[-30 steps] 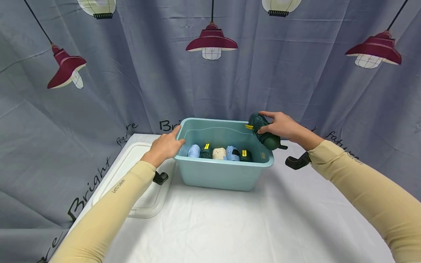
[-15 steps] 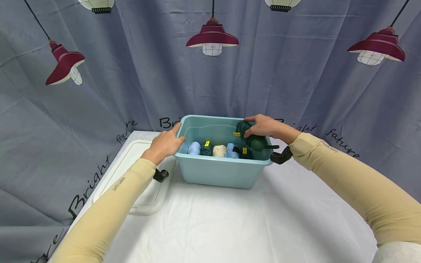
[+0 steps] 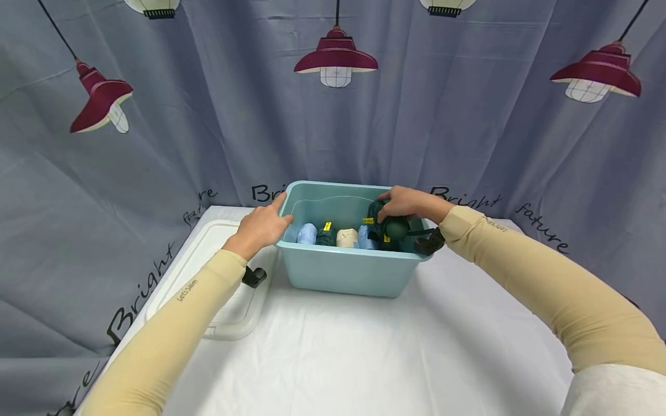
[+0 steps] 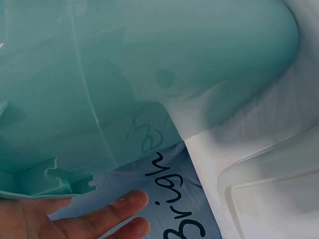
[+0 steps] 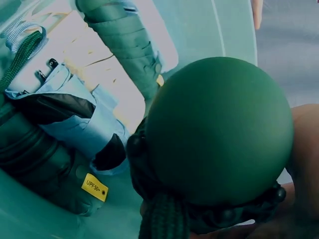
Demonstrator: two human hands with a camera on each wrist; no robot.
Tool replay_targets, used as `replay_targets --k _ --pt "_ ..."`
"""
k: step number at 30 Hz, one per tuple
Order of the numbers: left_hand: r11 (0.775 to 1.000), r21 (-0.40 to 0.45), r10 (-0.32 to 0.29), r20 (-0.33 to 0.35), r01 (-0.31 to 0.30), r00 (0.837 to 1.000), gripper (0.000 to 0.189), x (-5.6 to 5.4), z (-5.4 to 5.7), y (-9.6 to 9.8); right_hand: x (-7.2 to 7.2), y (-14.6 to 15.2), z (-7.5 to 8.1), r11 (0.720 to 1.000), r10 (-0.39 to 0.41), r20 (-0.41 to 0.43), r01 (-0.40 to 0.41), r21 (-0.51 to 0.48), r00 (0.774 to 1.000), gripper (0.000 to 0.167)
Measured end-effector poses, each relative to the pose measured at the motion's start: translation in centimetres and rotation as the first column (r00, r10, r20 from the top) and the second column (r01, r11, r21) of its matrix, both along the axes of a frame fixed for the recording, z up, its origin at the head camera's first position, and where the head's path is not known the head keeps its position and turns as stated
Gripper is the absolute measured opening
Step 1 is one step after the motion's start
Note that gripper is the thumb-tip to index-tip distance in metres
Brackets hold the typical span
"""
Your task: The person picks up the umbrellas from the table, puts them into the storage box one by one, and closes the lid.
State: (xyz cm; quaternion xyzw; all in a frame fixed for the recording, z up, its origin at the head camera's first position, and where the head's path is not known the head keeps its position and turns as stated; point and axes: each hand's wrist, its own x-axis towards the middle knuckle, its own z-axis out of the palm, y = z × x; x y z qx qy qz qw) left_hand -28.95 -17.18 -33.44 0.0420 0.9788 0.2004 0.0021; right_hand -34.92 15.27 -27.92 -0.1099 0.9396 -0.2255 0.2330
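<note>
My right hand [image 3: 408,202] grips a folded dark green umbrella [image 3: 397,229], lowered inside the right end of a light teal bin [image 3: 343,273]. In the right wrist view its round green handle [image 5: 219,129] and cord face the camera. My left hand [image 3: 258,228] rests at the bin's left rim, its fingers extended along the outside in the left wrist view. A row of folded umbrellas lies in the bin: light blue [image 3: 307,234], dark green [image 3: 326,236], cream [image 3: 347,238], another light blue [image 3: 366,237], and a dark green one with a yellow tag [image 5: 94,187], partly hidden.
A white lid [image 3: 234,315] lies flat on the white-covered table [image 3: 354,352], left of the bin and partly beneath my left forearm. Behind the table hangs a grey-blue curtain [image 3: 250,115] printed with lamps and lettering.
My right hand has carried the green umbrella left and down, from over the bin's right rim to inside it. My left hand has kept its place on the rim.
</note>
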Motion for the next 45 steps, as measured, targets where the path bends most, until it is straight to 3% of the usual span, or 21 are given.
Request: replay_targets --k 6,17,24,40,45 --pt "1.0 -0.004 -0.004 0.028 0.004 1.0 0.073 0.2 0.1 -0.1 -0.4 -0.5 -0.4 1.0 0.004 0.08 -0.004 -0.004 0.997 0.078" --pt "1.0 -0.009 0.0 0.001 0.0 1.0 0.073 -0.1 0.3 0.0 -1.0 -1.4 -0.7 0.996 0.051 0.084 -0.057 0.07 0.995 0.071" --pt "1.0 -0.004 -0.003 -0.005 0.003 1.0 0.073 -0.2 0.4 0.0 -1.3 -2.3 -0.9 0.993 0.056 0.115 -0.067 0.095 0.992 0.041" --pt "1.0 -0.017 -0.002 0.018 0.002 1.0 0.073 -0.2 0.5 -0.1 -1.4 -2.3 -0.9 0.967 0.151 0.257 -0.196 0.162 0.955 0.034" --pt "1.0 -0.016 -0.005 0.023 0.005 1.0 0.072 -0.2 0.5 -0.1 -1.5 -2.1 -0.9 0.954 0.182 0.278 -0.237 0.182 0.943 0.024"
